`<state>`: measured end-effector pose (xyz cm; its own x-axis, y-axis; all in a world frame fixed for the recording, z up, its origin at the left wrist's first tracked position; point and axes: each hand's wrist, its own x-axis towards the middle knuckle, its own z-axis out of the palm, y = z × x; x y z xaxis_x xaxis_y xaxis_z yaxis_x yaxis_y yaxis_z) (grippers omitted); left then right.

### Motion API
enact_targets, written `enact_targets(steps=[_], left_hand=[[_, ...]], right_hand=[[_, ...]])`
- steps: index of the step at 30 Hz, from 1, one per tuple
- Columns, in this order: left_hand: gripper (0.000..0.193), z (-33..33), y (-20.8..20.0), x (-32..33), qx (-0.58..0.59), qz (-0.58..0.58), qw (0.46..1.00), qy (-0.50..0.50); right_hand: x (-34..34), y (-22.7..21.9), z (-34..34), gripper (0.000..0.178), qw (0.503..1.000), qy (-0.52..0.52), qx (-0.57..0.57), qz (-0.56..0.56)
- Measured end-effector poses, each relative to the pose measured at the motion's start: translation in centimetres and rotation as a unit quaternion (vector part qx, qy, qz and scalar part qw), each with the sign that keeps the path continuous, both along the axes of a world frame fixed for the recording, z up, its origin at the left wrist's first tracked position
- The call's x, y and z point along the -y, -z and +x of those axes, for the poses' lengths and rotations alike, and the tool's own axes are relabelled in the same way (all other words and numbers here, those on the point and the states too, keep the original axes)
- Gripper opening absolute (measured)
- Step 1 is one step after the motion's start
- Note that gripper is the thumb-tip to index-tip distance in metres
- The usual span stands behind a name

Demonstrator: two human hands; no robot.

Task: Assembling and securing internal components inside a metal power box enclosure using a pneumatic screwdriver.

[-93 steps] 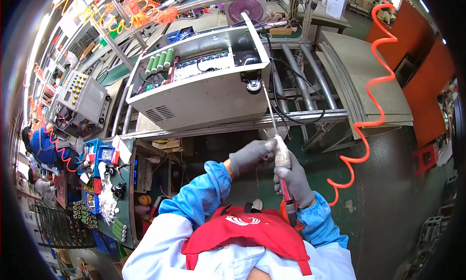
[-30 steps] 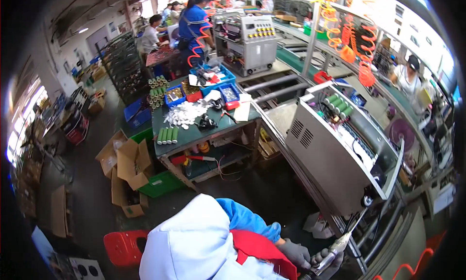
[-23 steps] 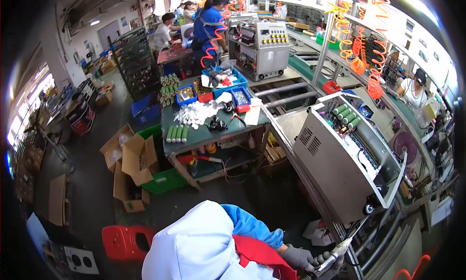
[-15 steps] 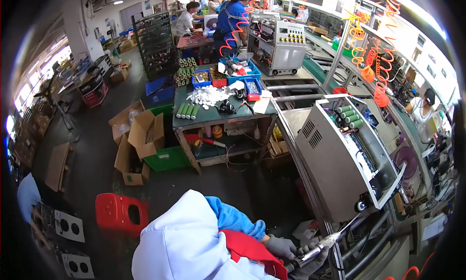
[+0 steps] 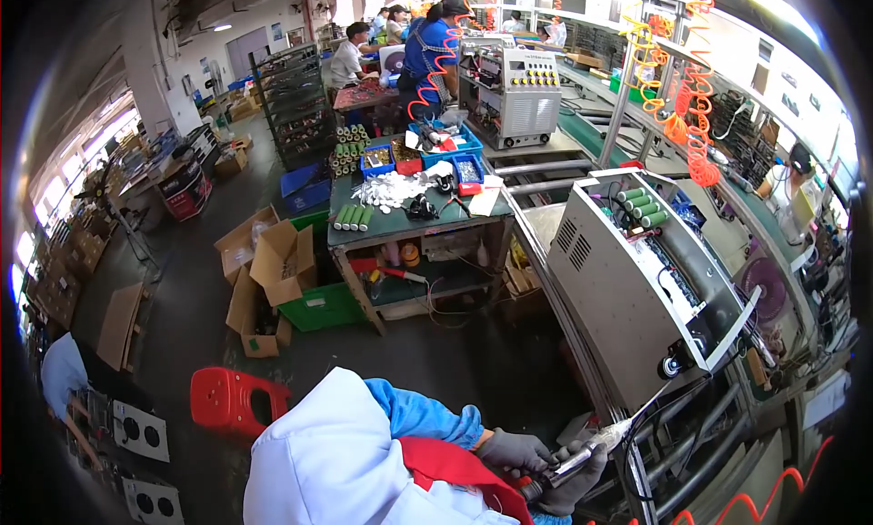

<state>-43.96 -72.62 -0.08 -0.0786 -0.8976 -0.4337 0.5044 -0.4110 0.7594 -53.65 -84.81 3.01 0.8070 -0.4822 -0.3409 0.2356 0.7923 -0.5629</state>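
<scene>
My right hand (image 5: pixel 575 485), in a dark grey glove, is wrapped round a silver power screwdriver (image 5: pixel 573 467) with a pale wrapped nose. Its long thin bit points up and right, toward the lower corner of a grey metal machine case (image 5: pixel 609 288). My left hand (image 5: pixel 515 450), also gloved, is closed with the fingertips together right beside the screwdriver's body; what they pinch, if anything, is hidden. The case stands open-topped on a rail frame, with green cylinders (image 5: pixel 640 206), wiring and a black round part (image 5: pixel 671 367) near its lower end.
Metal rails (image 5: pixel 582 343) run beside me under the case. Ahead stands a green-topped bench (image 5: pixel 409 230) with blue bins, white pieces and green cylinders. A red stool (image 5: pixel 227 399), cardboard boxes (image 5: pixel 284 268) and a green crate (image 5: pixel 320 307) are to the left. Coiled orange hoses (image 5: pixel 702 116) hang at right.
The view has shifted slightly. Both hands and the screwdriver appear a little farther left and up in the picture, the screwdriver still in my right hand.
</scene>
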Motion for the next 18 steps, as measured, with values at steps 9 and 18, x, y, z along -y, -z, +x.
enact_targets(steps=[9,18], left_hand=[[0.029,0.6,-0.9,0.1,0.151,-0.022,0.988,0.018],[0.037,2.4,-8.9,-2.3,0.093,-0.056,0.991,0.081]], right_hand=[[-1.2,-1.1,0.4,0.043,0.993,0.045,-0.087,-0.059],[-1.1,-3.0,2.9,0.031,0.995,0.001,-0.088,-0.044]])
